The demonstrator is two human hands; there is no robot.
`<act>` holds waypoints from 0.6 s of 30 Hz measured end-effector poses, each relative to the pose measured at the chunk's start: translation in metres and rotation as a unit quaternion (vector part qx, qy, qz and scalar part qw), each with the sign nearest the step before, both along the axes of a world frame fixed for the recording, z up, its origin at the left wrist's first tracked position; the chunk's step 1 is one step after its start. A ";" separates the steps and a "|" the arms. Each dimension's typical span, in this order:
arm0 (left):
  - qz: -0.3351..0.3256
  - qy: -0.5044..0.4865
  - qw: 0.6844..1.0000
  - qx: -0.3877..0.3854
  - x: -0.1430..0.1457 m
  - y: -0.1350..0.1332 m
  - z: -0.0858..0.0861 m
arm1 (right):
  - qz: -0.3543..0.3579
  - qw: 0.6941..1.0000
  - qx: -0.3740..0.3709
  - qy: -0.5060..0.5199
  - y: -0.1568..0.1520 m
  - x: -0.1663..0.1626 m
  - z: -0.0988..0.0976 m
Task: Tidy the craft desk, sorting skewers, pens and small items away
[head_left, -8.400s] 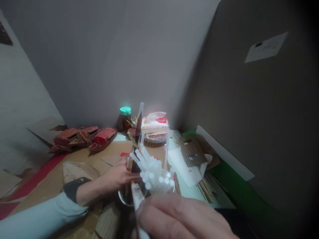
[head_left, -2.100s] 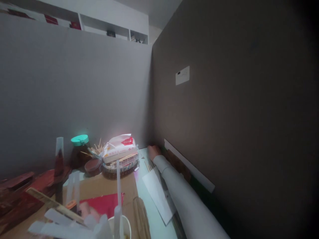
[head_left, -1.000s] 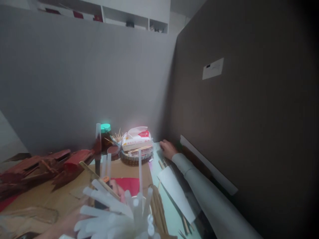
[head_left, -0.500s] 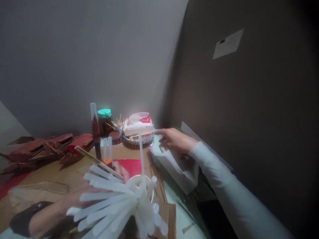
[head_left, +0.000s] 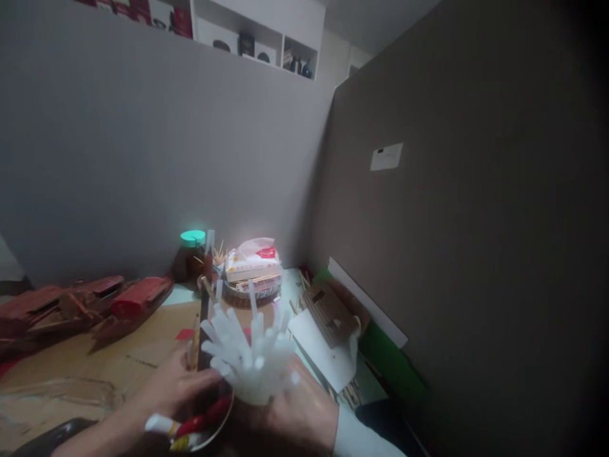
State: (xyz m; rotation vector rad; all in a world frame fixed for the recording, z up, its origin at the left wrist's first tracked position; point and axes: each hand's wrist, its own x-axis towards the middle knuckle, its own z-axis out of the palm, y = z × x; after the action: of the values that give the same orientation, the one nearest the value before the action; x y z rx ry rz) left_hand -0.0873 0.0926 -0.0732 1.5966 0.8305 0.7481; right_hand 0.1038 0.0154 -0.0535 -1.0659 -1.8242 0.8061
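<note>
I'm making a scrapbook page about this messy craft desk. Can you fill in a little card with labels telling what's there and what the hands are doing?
Place: cardboard-covered desk between grey partition walls
Left hand: on the near side of the cup, fingers by the upright tools
Right hand: wrapped around the bundle of white glue sticks
In the cup: red and white pens, blurred
Far end: jar with teal lid, tissue pack on a round basket
Left side: red model boats
Right side: white paper with a brown cardboard piece on it

both hands low and close, left hand [head_left: 169, 388] and right hand [head_left: 297, 416] curled shut.
</note>
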 end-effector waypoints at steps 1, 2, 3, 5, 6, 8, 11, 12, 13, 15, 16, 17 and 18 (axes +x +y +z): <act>0.001 -0.005 1.000 -0.007 0.001 0.005 -0.001 | 0.000 1.000 -0.009 0.011 0.001 0.001 0.000; 0.007 -0.009 1.000 -0.016 0.002 0.009 -0.002 | 0.000 1.000 -0.020 0.019 0.003 0.004 -0.001; 0.018 -0.014 0.999 -0.026 0.003 0.011 -0.002 | 0.000 0.999 -0.031 0.025 0.005 0.006 -0.002; 0.042 -0.030 0.998 -0.038 0.004 0.011 0.000 | -0.009 0.998 -0.046 0.039 0.010 0.012 -0.004; 0.050 -0.042 0.997 -0.041 0.004 0.010 0.002 | -0.018 0.997 -0.051 0.048 0.013 0.015 -0.005; 0.059 -0.064 0.995 -0.049 0.006 0.007 0.007 | -0.039 0.995 -0.066 0.068 0.017 0.020 -0.005; 0.057 -0.075 0.993 -0.067 0.009 0.008 0.012 | -0.067 0.990 -0.084 0.096 0.022 0.030 -0.001; 0.057 -0.077 0.993 -0.070 0.011 0.009 0.012 | -0.075 0.988 -0.085 0.104 0.023 0.035 0.002; 0.060 -0.078 0.993 -0.072 0.012 0.010 0.011 | -0.082 0.987 -0.084 0.109 0.024 0.040 0.006; 0.070 -0.080 0.992 -0.074 0.015 0.013 0.008 | -0.095 0.987 -0.071 0.109 0.029 0.053 0.015; 0.077 -0.080 0.991 -0.077 0.017 0.014 0.006 | -0.104 0.988 -0.060 0.101 0.034 0.061 0.020; 0.084 -0.080 0.990 -0.079 0.018 0.015 0.005 | -0.119 0.988 -0.046 0.091 0.040 0.070 0.025; 0.089 -0.080 0.990 -0.079 0.019 0.016 0.004 | -0.140 0.987 -0.028 0.078 0.049 0.079 0.028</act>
State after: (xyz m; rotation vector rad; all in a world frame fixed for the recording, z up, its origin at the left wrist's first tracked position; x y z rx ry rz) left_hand -0.0684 0.1087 -0.0690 1.3153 0.9005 0.9014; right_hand 0.1831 0.0647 -0.0250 -1.2287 -1.4879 0.7514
